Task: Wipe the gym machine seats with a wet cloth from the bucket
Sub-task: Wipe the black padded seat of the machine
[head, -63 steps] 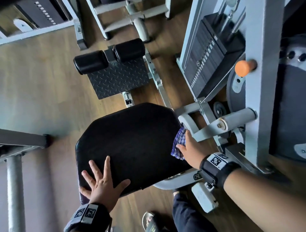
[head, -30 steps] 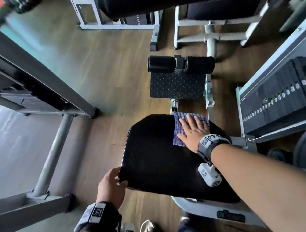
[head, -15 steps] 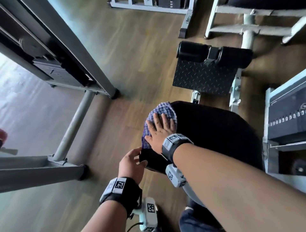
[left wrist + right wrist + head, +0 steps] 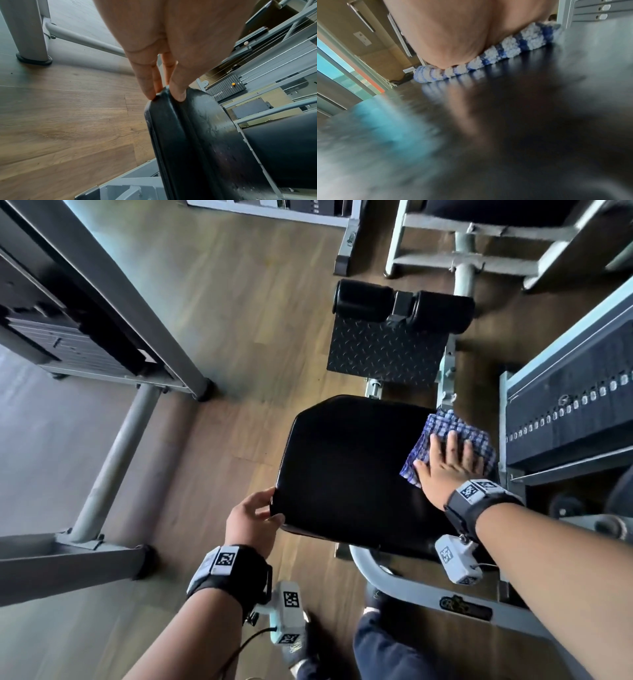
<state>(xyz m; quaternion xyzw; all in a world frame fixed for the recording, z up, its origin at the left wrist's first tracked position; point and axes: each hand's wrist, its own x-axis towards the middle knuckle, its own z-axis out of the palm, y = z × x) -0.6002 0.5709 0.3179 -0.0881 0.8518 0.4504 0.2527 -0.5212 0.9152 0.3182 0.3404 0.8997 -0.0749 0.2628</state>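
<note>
The black padded seat (image 4: 346,467) fills the middle of the head view. A blue and white checked cloth (image 4: 445,422) lies on its far right edge. My right hand (image 4: 448,463) presses flat on the cloth with its fingers straight and spread. My left hand (image 4: 255,518) grips the seat's near left corner. In the left wrist view the fingers (image 4: 149,86) sit under the seat (image 4: 197,128) edge and the thumb on top. The right wrist view shows the palm (image 4: 453,33) on the cloth (image 4: 505,50) over the shiny, wet-looking seat (image 4: 522,108).
A weight stack (image 4: 565,419) stands close to the right of the seat. Beyond the seat are a black tread plate (image 4: 383,350) and two roller pads (image 4: 404,306). Another machine's grey frame (image 4: 113,446) crosses the wooden floor (image 4: 239,337) at left. My leg (image 4: 383,648) is below the seat.
My right hand has swept the cloth from the seat's far left corner across to its far right edge. My left hand keeps its grip on the near left corner.
</note>
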